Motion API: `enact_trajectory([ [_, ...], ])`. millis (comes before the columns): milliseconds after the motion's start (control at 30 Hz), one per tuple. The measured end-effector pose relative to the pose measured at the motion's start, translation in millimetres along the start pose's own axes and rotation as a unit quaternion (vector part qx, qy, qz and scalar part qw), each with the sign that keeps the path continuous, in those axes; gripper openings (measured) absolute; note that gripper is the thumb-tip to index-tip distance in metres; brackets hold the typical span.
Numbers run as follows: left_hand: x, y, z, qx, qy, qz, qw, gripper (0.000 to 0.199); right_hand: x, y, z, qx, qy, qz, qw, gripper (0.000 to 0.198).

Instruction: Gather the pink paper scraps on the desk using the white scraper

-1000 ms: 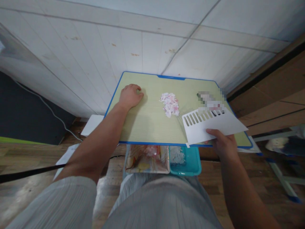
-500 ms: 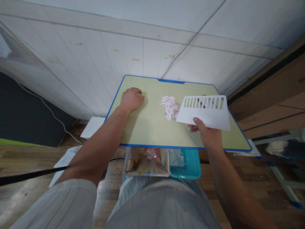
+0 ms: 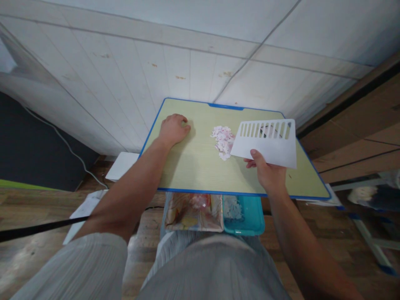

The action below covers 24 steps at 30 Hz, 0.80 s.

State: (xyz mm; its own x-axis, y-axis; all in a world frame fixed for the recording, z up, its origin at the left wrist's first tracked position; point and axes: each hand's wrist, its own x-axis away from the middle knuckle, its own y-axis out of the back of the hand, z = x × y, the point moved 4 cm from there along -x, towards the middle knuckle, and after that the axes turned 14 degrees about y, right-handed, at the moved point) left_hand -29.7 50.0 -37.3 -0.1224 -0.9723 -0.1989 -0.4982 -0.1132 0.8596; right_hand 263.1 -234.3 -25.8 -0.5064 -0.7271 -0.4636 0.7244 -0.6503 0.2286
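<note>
My left hand (image 3: 175,130) rests on the left part of the pale yellow tabletop (image 3: 200,171). Its fingers are loosely curled, the thumb stands apart from the forefinger, and nothing shows in it. On the right, my right hand (image 3: 269,173) grips the lower edge of a white slotted panel (image 3: 265,150), thumb on top and fingers underneath. The panel is flat, tapers to one side and has a row of long slots along its far edge. Beside its left corner lies a heap of small pinkish-white flat pieces (image 3: 223,141).
Below the table's blue front edge are a patterned box (image 3: 193,227) with a clear bag inside and a turquoise tub (image 3: 254,216) holding whitish pieces. A white panelled wall (image 3: 125,83) stands behind, with a hanging cable (image 3: 265,37). Wooden furniture (image 3: 359,116) borders the right side.
My right hand has shifted the slotted panel slightly left and away from me, and the panel has tilted a little. My left hand stays in the same place on the table.
</note>
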Motion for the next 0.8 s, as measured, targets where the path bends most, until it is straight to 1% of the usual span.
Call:
enact_trajectory([
  [67,1,0,-1,-0.005,0.003,0.003,1.000,0.042,2,3,1,0.000,0.004,-0.003,1.000,0.057],
  [233,2,2,-2,-0.007,0.008,0.010,1.000,0.042,8,6,-3,0.011,0.001,0.033,0.999,0.055],
  [400,3,3,-3,-0.003,0.011,0.014,1.000,0.045,12,-1,-3,0.007,-0.013,0.064,0.998,0.051],
  [533,4,5,-4,-0.008,0.010,0.014,1.000,0.046,12,-3,2,0.033,-0.011,0.089,0.995,0.051],
  [633,5,5,-3,0.000,0.012,0.017,1.000,0.045,11,0,6,0.042,-0.003,0.107,0.993,0.053],
  [800,3,4,-1,0.006,0.005,0.017,1.000,0.043,10,12,11,0.039,0.016,0.128,0.991,0.058],
])
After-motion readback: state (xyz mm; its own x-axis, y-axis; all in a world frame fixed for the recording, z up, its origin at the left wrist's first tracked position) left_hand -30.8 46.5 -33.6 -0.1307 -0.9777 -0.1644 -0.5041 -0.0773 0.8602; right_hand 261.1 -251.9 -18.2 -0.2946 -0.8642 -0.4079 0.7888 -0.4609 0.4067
